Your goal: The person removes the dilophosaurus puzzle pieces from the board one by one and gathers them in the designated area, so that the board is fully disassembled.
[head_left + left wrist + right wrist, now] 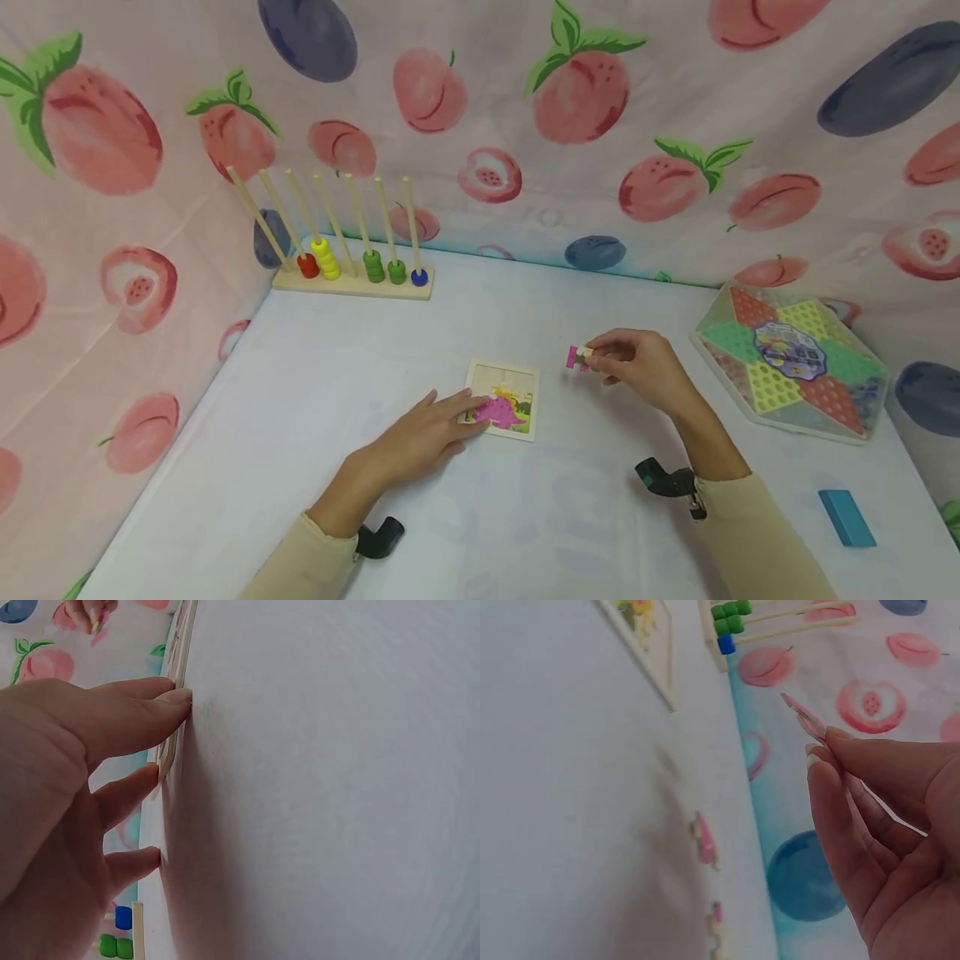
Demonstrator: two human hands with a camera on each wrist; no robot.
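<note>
A small square wooden puzzle tray lies on the table, its lower part filled with a picture of a pink dinosaur. My left hand rests at its left side, fingers straight and spread over the picture. In the left wrist view the thumb touches the tray's edge. To the right of the tray, my right hand pinches a pink puzzle piece between thumb and fingertips. The right wrist view has this piece edge-on, raised above the table. Two loose puzzle pieces lie on the table below that hand.
A wooden bead-counting stand with coloured beads stands at the back left. At the right lies a hexagonal board-game box, with a blue block nearer the front. A fruit-patterned cloth hangs behind the table and on its left.
</note>
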